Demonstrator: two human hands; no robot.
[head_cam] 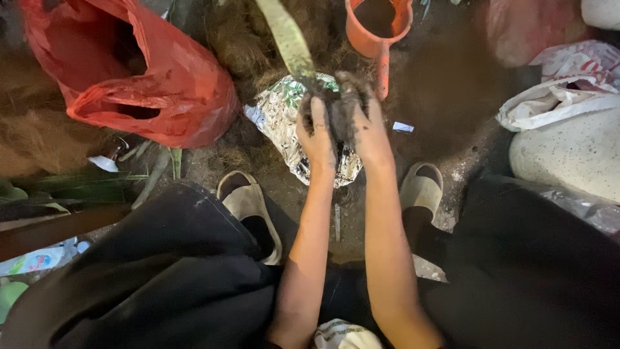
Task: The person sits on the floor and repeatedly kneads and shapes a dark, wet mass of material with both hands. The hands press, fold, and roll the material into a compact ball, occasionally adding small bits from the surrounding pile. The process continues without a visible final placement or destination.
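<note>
On the ground at upper left, a red bag (139, 77) was propped with its mouth open. Right of it a foil bag (284, 123) was laid under the hands, likely to catch falling soil. An orange pot (378, 26) was stood behind. A leaf (290, 42) with its soil clump (342, 103) was clasped between left hand (318, 132) and right hand (368, 126), fingers curled closed around it.

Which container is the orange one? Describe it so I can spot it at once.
Start at the big red plastic bag at upper left and go right along the top edge, past the long pale leaf rising from the soil-caked hands. The orange pot stands there, round, open-mouthed, dark inside, rigid where the bags around it are crumpled.
</note>
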